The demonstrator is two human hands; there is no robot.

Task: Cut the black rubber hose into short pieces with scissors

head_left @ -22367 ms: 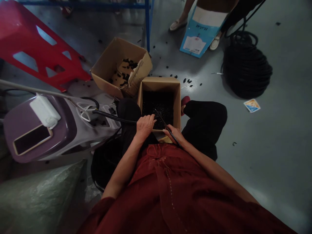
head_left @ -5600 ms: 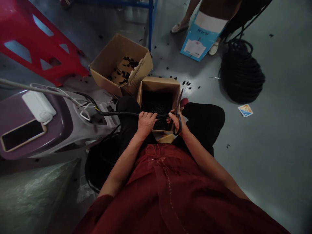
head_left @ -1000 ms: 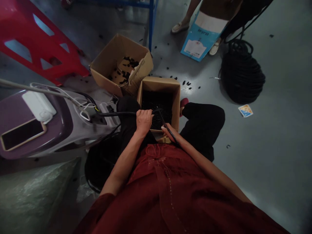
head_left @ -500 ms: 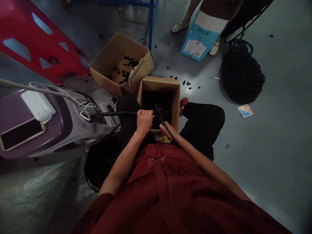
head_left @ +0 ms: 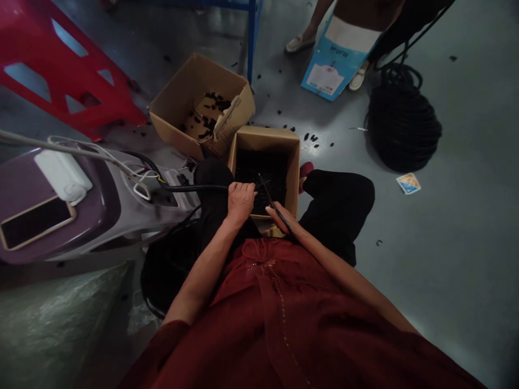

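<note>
Scissors (head_left: 267,191) gripped in our right hand (head_left: 291,218), we're clutching black tubing (head_left: 197,188) in our left hand (head_left: 240,201), over the cardboard box's (head_left: 293,175) near edge.

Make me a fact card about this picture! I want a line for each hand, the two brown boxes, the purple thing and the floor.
Left hand: closed around a black tube
Right hand: holding scissors
Near box: open, between the knees
Far box: open, black pieces inside
Purple top: bears a phone
Floor: big black coil, small card
</note>
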